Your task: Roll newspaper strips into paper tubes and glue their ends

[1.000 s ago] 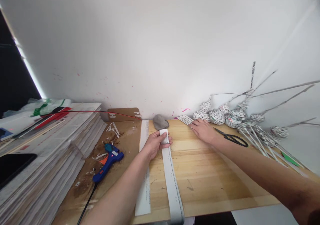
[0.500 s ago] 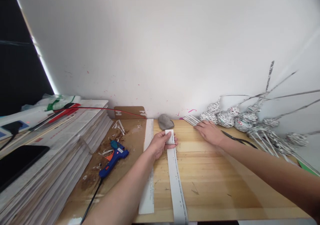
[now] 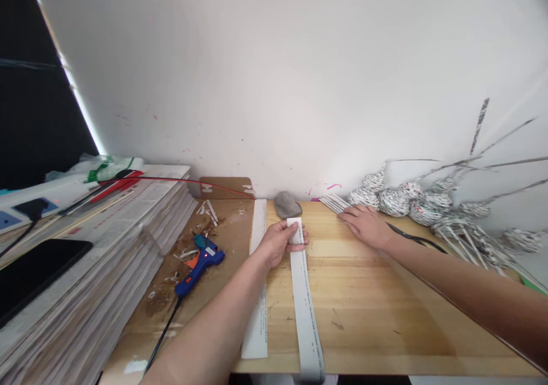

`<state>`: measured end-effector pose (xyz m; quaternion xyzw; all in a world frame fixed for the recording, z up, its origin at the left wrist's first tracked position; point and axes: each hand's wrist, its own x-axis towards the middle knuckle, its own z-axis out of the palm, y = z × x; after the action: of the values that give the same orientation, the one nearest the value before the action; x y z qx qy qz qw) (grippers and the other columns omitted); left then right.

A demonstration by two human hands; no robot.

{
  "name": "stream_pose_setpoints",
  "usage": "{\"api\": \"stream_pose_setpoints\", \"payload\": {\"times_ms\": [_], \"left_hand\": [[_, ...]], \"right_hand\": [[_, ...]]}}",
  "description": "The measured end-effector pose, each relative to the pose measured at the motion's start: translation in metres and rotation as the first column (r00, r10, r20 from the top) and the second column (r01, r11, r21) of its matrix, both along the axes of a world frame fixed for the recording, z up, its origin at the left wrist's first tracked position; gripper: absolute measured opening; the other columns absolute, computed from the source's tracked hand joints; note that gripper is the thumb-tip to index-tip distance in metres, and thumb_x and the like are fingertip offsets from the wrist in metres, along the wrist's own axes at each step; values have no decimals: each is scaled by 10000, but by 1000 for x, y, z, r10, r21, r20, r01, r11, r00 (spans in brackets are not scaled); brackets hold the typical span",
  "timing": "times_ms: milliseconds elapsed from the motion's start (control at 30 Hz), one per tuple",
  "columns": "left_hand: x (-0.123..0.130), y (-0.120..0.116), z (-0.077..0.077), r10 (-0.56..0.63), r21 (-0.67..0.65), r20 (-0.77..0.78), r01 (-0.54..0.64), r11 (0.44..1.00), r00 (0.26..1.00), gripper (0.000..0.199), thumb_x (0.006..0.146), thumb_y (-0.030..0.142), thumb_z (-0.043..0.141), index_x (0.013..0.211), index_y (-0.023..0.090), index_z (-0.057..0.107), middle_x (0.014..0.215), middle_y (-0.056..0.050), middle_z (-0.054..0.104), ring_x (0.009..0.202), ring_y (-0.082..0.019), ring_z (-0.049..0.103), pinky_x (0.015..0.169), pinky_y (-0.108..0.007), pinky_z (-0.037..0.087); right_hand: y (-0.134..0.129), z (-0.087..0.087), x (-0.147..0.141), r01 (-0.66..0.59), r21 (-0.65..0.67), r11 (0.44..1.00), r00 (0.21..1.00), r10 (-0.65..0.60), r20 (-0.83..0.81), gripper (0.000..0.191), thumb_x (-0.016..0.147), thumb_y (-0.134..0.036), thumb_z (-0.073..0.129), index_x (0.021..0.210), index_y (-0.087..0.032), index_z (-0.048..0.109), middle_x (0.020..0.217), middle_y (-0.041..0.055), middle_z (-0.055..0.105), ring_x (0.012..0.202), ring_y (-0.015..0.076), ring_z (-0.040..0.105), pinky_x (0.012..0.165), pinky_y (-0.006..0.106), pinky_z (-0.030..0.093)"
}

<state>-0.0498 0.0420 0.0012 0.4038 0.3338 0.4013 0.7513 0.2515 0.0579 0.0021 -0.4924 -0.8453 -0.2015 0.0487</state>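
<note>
My left hand (image 3: 282, 242) pinches the top end of a long white paper strip (image 3: 305, 305), thumb on top, and the strip runs down over the table's front edge. Further right, my right hand (image 3: 363, 224) lies low over the near ends of several thin white paper sticks (image 3: 334, 203); its fingers are close together, and whether they grip a stick is hidden. Left of the held strip, more white paper strip (image 3: 258, 231) lies flat, partly under my left forearm. A grey lump (image 3: 287, 205) sits behind my left hand.
A blue glue gun (image 3: 199, 271) lies on brown cardboard (image 3: 171, 339) with scraps. Stacked newspapers (image 3: 141, 259) at left carry a black phone (image 3: 47, 276) and a power strip (image 3: 47, 202). Woven paper shapes (image 3: 394, 202) and dark-handled scissors (image 3: 417, 239) are at right.
The view has shifted slightly, so most things appear a little further right. Both hands keep nearly the same poses and places on the table.
</note>
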Motion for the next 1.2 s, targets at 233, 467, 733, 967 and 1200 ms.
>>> {"api": "stream_pose_setpoints", "payload": {"times_ms": [233,467,733,967,1200], "left_hand": [[2,-3,1,-26,21,29,25,999,999,274,782,362,642,893,113,614,922,-139,681,729,-191,678,601,-276,557],[1,-1,-6,-121,96,34,117,988,992,312,782,387,641,929,112,622,928,-142,687,730,-166,673,655,-265,545],[2,-4,1,-62,26,35,61,998,998,308,776,368,651,933,105,626,910,-155,693,736,-196,677,631,-311,555],[3,-1,-5,-10,20,74,8,1000,997,242,787,284,654,947,105,631,863,-128,695,750,-170,675,691,-281,552],[5,-6,-7,-62,68,-7,62,996,998,292,754,306,685,963,104,669,863,-126,695,746,-160,657,687,-275,542]], "right_hand": [[27,10,-75,-89,-9,996,962,84,-260,372,913,-234,403,1259,-182,529,1227,115,559,1063,245,503,918,381,360],[75,13,-162,-108,-251,962,930,9,-368,650,839,-283,541,1432,-205,286,1383,117,429,1126,235,509,910,327,395],[66,-11,-134,64,-191,979,922,-131,-364,450,865,-197,466,1314,-169,469,1172,147,590,1054,259,519,916,381,364],[20,-3,-124,18,-54,998,775,-48,-630,344,903,-351,440,1145,-202,633,1181,123,603,1044,267,540,894,395,389],[-26,-5,-126,-435,-459,775,171,-429,-887,435,818,-556,516,745,-150,655,627,22,618,580,145,555,543,255,414]]}}
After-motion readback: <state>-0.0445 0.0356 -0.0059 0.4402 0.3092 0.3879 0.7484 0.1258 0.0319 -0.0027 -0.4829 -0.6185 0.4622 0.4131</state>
